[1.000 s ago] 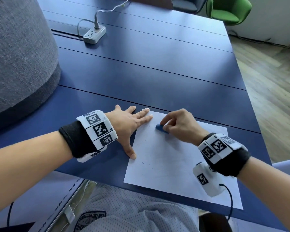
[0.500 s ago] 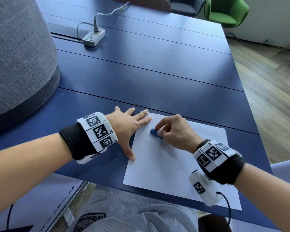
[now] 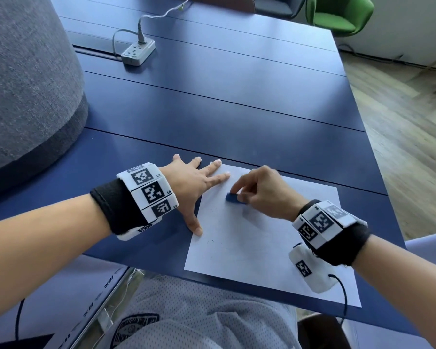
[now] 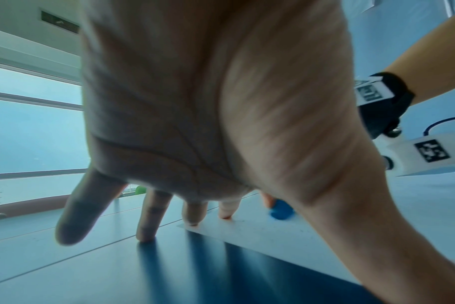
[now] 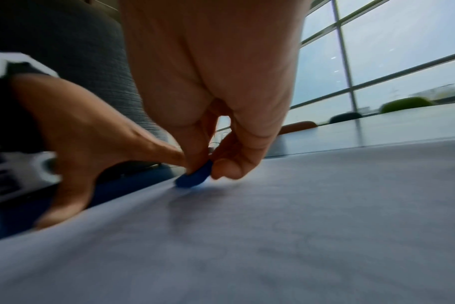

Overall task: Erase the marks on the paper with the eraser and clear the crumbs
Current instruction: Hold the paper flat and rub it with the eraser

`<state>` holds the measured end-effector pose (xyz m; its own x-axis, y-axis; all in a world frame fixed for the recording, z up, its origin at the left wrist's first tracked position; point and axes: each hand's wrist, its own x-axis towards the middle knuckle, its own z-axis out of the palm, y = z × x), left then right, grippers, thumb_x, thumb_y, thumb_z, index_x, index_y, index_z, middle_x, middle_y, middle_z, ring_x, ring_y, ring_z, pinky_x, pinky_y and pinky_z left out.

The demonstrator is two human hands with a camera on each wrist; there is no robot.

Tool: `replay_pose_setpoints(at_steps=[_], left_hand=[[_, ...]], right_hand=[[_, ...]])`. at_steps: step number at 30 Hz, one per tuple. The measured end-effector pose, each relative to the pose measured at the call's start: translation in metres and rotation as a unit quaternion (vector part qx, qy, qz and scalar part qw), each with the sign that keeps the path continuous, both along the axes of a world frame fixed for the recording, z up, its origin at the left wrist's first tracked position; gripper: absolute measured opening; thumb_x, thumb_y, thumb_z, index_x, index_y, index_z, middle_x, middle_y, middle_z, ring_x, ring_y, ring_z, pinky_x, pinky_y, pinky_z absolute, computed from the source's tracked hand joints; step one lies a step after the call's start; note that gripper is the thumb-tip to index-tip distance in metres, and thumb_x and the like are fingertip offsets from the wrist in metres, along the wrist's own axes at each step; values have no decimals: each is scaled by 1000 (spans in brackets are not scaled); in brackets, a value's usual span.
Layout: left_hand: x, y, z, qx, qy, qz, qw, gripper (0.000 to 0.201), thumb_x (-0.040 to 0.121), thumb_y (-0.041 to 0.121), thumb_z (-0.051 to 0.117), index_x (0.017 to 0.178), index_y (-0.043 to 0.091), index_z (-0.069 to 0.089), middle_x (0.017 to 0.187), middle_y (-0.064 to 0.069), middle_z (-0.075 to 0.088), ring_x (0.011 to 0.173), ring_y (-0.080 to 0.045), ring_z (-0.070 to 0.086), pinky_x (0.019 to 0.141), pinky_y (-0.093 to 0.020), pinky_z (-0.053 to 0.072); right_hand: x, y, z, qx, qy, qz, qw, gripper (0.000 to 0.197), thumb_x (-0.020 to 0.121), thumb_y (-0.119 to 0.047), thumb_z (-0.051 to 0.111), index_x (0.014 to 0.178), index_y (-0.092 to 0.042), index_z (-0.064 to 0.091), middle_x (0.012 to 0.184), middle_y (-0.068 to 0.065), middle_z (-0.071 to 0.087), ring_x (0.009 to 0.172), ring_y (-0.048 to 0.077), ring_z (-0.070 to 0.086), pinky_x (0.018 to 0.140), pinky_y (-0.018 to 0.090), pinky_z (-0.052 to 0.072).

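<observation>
A white sheet of paper [image 3: 267, 245] lies at the near edge of the blue table [image 3: 224, 117]. My right hand [image 3: 259, 195] pinches a small blue eraser [image 3: 233, 198] between thumb and fingers and presses it onto the paper's upper left part; the eraser [image 5: 195, 176] tip touches the sheet [image 5: 273, 236] in the right wrist view. My left hand [image 3: 194, 182] lies flat with spread fingers, two fingertips and the thumb on the paper's left edge. In the left wrist view its fingers [image 4: 192, 214] press on the sheet corner, the eraser [image 4: 281, 211] beyond. Faint dark specks dot the paper.
A grey fabric-covered round body [image 3: 28, 84] stands on the left of the table. A power strip [image 3: 137, 52] with its cable lies at the far end. Chairs, one green [image 3: 337, 13], stand beyond. The table's right edge drops to a wooden floor [image 3: 400, 127].
My right hand has slid the eraser a little toward me and leftward over the paper. The left hand has stayed flat in the same place.
</observation>
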<state>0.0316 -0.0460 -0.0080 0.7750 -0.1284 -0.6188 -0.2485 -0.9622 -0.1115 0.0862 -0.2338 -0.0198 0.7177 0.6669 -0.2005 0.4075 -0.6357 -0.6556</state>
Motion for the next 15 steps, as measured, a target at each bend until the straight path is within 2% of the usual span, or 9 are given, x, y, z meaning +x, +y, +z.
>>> replay_pose_setpoints(at_steps=[3, 4, 6, 8, 10, 12, 13, 15], left_hand=[[0, -1, 0, 5, 0, 0, 1000, 142, 53, 79, 74, 151, 38, -21, 161, 6, -22, 149, -34, -1, 112, -66, 15], [0, -1, 1, 6, 0, 0, 1000, 142, 53, 79, 74, 151, 38, -21, 161, 6, -22, 149, -34, -1, 112, -66, 15], [1, -1, 1, 5, -2, 0, 1000, 142, 53, 78, 74, 151, 38, -21, 161, 6, -22, 149, -34, 0, 111, -66, 16], [1, -1, 1, 1, -1, 3, 1000, 142, 53, 78, 75, 151, 38, -20, 161, 7, -22, 149, -33, -1, 111, -68, 15], [0, 0, 1, -1, 0, 6, 1000, 142, 53, 78, 75, 151, 39, -20, 161, 8, -22, 149, -32, -1, 111, -69, 15], [-1, 0, 1, 1, 1, 7, 1000, 141, 54, 78, 75, 151, 39, -21, 161, 9, -23, 149, -31, -1, 111, -69, 14], [-1, 0, 1, 3, 1, 8, 1000, 141, 54, 78, 74, 151, 39, -21, 161, 9, -23, 149, -31, -2, 111, -68, 14], [0, 0, 1, 4, 0, 9, 1000, 141, 53, 79, 74, 150, 40, -22, 160, 10, -24, 150, -30, -2, 111, -68, 14]], right_hand=[[-10, 2, 3, -49, 35, 121, 991, 21, 79, -1, 68, 89, -17, 77, 66, -5, 57, 57, 4, 49, 57, 15, 42], [-5, 5, 3, -52, 23, 116, 992, 22, 79, 0, 67, 88, -17, 77, 68, -4, 58, 58, 5, 49, 58, 16, 43], [5, 9, 0, -26, -15, 53, 998, 21, 79, 1, 66, 87, -15, 75, 68, -4, 60, 59, 4, 52, 61, 17, 43], [4, 8, -2, 0, -30, 23, 999, 18, 79, 1, 66, 87, -13, 75, 67, -6, 58, 57, 1, 52, 60, 14, 41], [-5, 1, -3, -6, -9, 86, 996, 20, 78, 2, 66, 86, -13, 76, 69, -1, 59, 57, 3, 51, 57, 12, 41], [-12, -3, 2, -53, 23, 153, 987, 20, 78, 0, 67, 87, -16, 76, 76, 5, 65, 62, 10, 55, 61, 21, 47], [-9, -1, 3, -63, 20, 148, 987, 20, 79, -1, 67, 87, -16, 76, 77, 5, 66, 63, 13, 56, 62, 24, 48], [-3, 2, 2, -42, -12, 80, 996, 19, 80, -1, 66, 89, -15, 75, 72, 0, 64, 61, 8, 54, 61, 21, 46]])
